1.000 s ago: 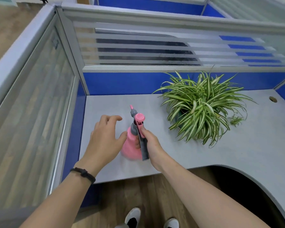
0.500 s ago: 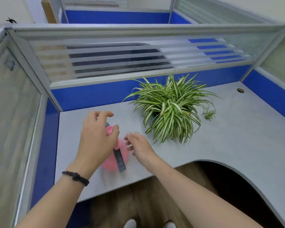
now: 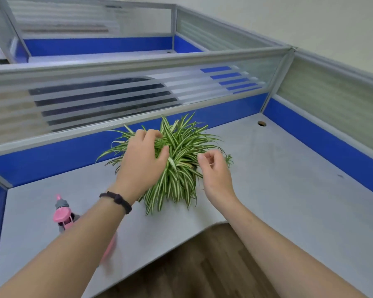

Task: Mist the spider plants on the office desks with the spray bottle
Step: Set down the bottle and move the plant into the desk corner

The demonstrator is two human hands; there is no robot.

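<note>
Both hands, left hand [image 3: 142, 155] and right hand [image 3: 213, 168], loosely curled and empty, part spider plant [image 3: 181, 166] leaves; spray bottle [image 3: 63, 214] parked on tabletop [image 3: 278, 179]

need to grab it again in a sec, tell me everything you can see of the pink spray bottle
The pink spray bottle stands upright on the grey desk near its left end, left of the spider plant. It looks plastic: a pink nozzle tip, grey neck, pink faceted cap, pink trigger below. The left forearm crosses in front and hides most of its body; a blurred pink strip shows beneath the arm. Neither hand holds it.
</note>
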